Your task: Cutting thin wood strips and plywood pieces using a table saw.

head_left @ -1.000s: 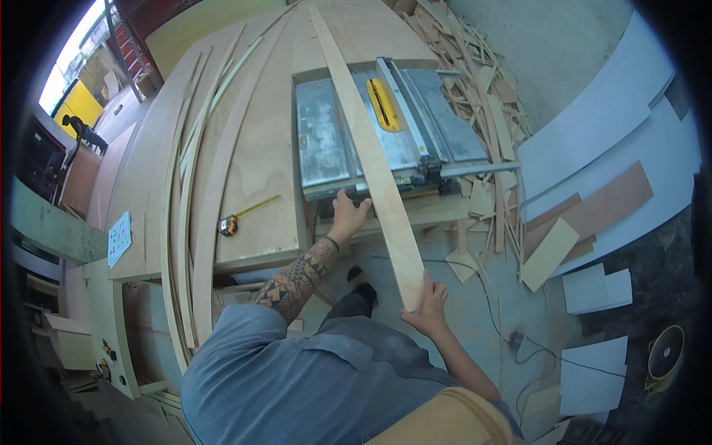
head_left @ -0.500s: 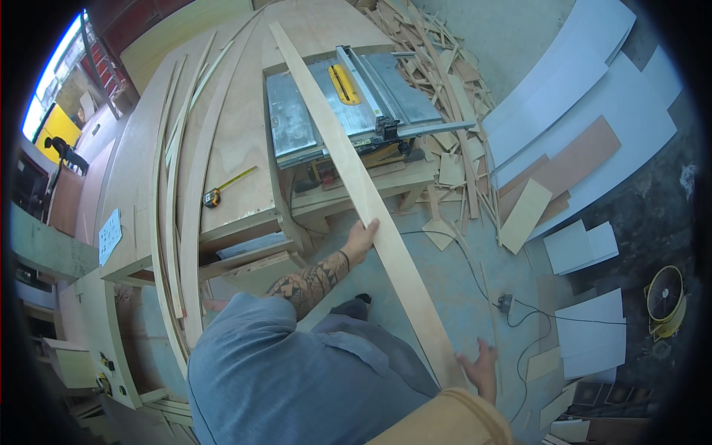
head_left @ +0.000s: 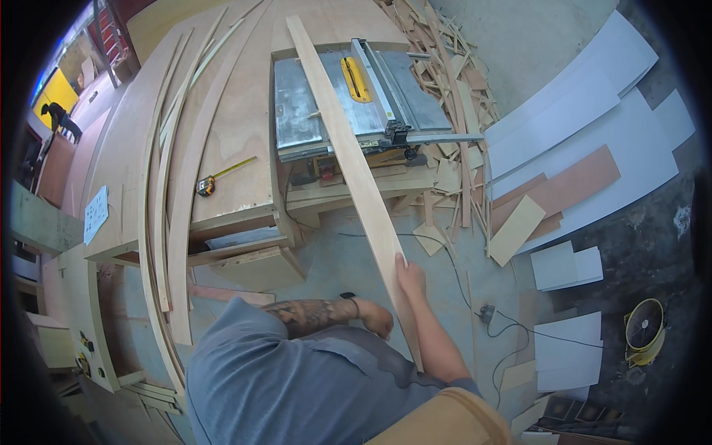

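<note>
A long, pale wooden board [head_left: 348, 156] slants from the far side of the table saw [head_left: 300, 133] down to my body. Its far part rests on the saw's metal top, left of the yellow blade insert [head_left: 356, 80]. My right hand [head_left: 410, 276] is closed on the board's right edge, thumb on top. Beside the board's left edge, close to my body, my left hand [head_left: 378, 320] is curled with its fingers turned under. Whatever it may hold is hidden. The board's near end disappears by my right forearm.
On the wooden worktable lie long thin strips [head_left: 211, 111] and a tape measure [head_left: 205, 185], its blade partly out. Offcuts [head_left: 467, 111] pile up right of the saw. A black cable [head_left: 512, 319] crosses the floor near white panels [head_left: 567, 345] and a yellow fan [head_left: 644, 326].
My left hand has left the middle of the board and drawn back toward my body. My right hand, open near the board's near end before, has moved forward and gripped its right edge.
</note>
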{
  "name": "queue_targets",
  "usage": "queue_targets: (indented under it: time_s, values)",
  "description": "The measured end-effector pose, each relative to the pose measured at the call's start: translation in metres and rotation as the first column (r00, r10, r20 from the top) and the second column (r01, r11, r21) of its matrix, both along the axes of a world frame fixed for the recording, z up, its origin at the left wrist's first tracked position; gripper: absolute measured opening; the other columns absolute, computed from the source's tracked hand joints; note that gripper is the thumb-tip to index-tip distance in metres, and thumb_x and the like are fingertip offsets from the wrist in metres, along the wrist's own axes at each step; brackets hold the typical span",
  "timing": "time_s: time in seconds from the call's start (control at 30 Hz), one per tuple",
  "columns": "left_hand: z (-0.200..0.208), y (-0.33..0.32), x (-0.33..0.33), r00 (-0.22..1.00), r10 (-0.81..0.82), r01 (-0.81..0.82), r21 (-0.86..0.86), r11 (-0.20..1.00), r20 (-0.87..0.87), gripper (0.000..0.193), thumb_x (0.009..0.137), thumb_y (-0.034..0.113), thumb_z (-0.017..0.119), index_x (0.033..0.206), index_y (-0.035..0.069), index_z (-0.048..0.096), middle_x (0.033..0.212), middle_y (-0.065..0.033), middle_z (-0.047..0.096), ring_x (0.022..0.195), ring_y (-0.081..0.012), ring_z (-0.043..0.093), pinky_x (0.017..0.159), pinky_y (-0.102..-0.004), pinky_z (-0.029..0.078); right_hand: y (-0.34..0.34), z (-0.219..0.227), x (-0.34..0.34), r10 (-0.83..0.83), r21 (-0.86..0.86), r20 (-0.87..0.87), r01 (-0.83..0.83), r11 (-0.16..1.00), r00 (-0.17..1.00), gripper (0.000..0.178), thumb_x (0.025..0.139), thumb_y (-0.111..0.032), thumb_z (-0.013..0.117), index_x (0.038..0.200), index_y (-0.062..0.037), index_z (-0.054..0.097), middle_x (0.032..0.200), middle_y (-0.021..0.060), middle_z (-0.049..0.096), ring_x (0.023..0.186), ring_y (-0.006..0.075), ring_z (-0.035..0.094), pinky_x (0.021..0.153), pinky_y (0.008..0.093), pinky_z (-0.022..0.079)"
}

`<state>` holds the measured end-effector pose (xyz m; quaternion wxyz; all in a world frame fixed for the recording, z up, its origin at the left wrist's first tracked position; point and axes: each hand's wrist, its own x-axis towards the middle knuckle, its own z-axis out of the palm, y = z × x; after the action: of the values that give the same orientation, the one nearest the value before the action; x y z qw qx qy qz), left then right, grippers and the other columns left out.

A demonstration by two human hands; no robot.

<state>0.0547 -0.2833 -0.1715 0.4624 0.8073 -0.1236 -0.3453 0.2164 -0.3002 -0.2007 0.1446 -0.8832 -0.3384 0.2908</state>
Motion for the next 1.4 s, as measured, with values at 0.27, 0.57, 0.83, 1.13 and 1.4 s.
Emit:
queue_targets:
  time_s: [0.27,0.57,0.83,1.13,1.4]
  values:
    - [0.071,0.225,-0.068,-0.301,0.635,-0.953,-0.211,-0.216,0.711,0.043,0.098,0.023,0.067,0.132,-0.003,0.064,0.098,-0.0193,0.074,0.089,-0.0377,0.071,0.081,-0.0457,0.056,-0.298,0.038,0.007,-0.158,-0.198,0.277,0.217,0.956,0.948,0.083,0.097,-0.073,0.048,0.094,0.0051,0.075,0.093,0.032,0.073,0.093,0.0509,0.071,0.083,0.0594,0.054]
    - [-0.027,0.184,0.002,-0.289,0.794,-0.94,-0.003,-0.34,0.534,0.088,0.099,0.04,0.066,0.158,-0.011,0.025,0.133,-0.0417,0.06,0.124,-0.0528,0.061,0.108,-0.0513,0.048,-0.592,0.042,0.037,-0.296,-0.215,0.393,0.4,0.891,0.87,0.071,0.095,-0.062,0.058,0.077,0.0062,0.071,0.075,0.0301,0.068,0.073,0.05,0.069,0.069,0.0579,0.052]
    - [0.002,0.045,0.046,-0.337,0.883,-0.941,-0.089,-0.326,0.326,0.078,0.1,0.033,0.066,0.16,-0.005,0.032,0.126,-0.0342,0.068,0.119,-0.0404,0.069,0.104,-0.0454,0.052,-0.74,0.038,0.018,-0.389,-0.181,0.429,0.5,0.847,0.815,0.065,0.094,-0.053,0.063,0.069,0.0074,0.064,0.065,0.0278,0.063,0.062,0.0458,0.063,0.062,0.0561,0.046]
    - [-0.004,0.015,0.051,-0.271,0.886,-0.962,-0.067,-0.266,0.377,0.081,0.101,0.032,0.065,0.163,-0.004,0.028,0.116,-0.0288,0.073,0.106,-0.0373,0.073,0.098,-0.0439,0.055,-0.756,0.081,-0.008,-0.474,-0.442,0.009,0.429,0.788,0.88,0.08,0.106,-0.063,0.041,0.114,0.0122,0.068,0.113,0.0433,0.066,0.114,0.0595,0.062,0.098,0.0577,0.05]
    - [-0.001,0.03,0.055,-0.217,0.9,-0.974,-0.018,-0.227,0.377,0.081,0.101,0.034,0.063,0.165,0.0,0.026,0.104,-0.0232,0.075,0.1,-0.0349,0.074,0.093,-0.0428,0.055,-0.757,0.067,-0.021,-0.447,-0.389,0.086,0.443,0.807,0.89,0.079,0.106,-0.064,0.042,0.109,0.0103,0.069,0.108,0.0416,0.067,0.108,0.0592,0.064,0.096,0.0602,0.049]
